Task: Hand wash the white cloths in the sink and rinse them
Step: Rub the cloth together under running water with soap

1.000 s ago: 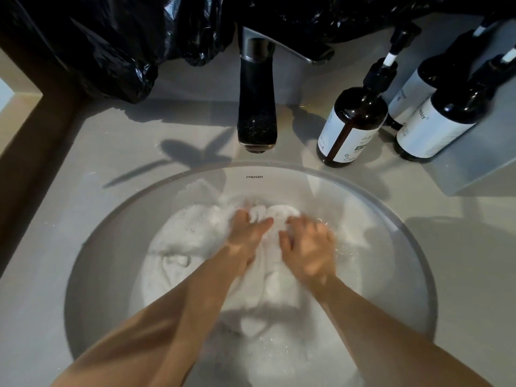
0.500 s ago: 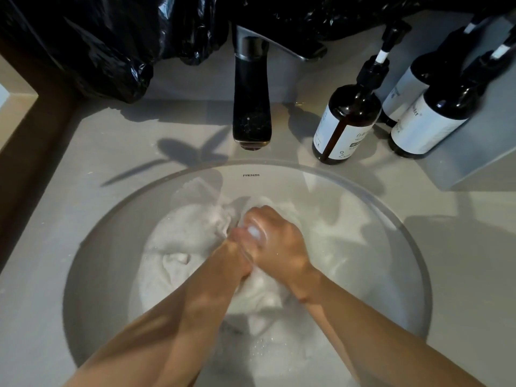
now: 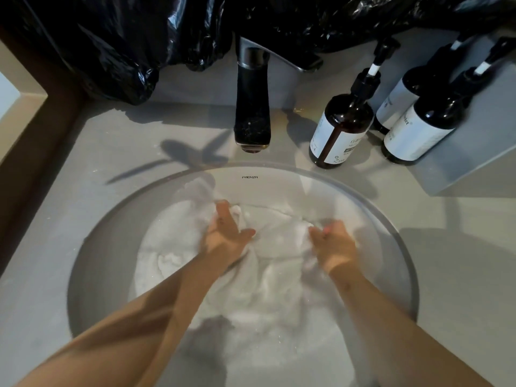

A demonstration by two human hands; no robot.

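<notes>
White cloths (image 3: 279,241) lie bunched and wet in soapy water inside the round white sink (image 3: 391,247). My left hand (image 3: 226,236) grips a fold of cloth at the back left of the pile, fingers curled into the fabric. My right hand (image 3: 333,245) grips another part of the cloth to the right, fingers curled round it. A stretch of cloth spans between the two hands. Foam covers the water toward the near side.
A black and chrome tap (image 3: 252,107) stands behind the sink, with no water running. Three dark pump bottles (image 3: 340,132) with white labels stand at the back right on the grey counter (image 3: 83,177). Black plastic bags (image 3: 111,46) hang along the back.
My hands were pressed together on the cloth half a second ago; now they have moved apart, left and right, pulling the cloth out between them.
</notes>
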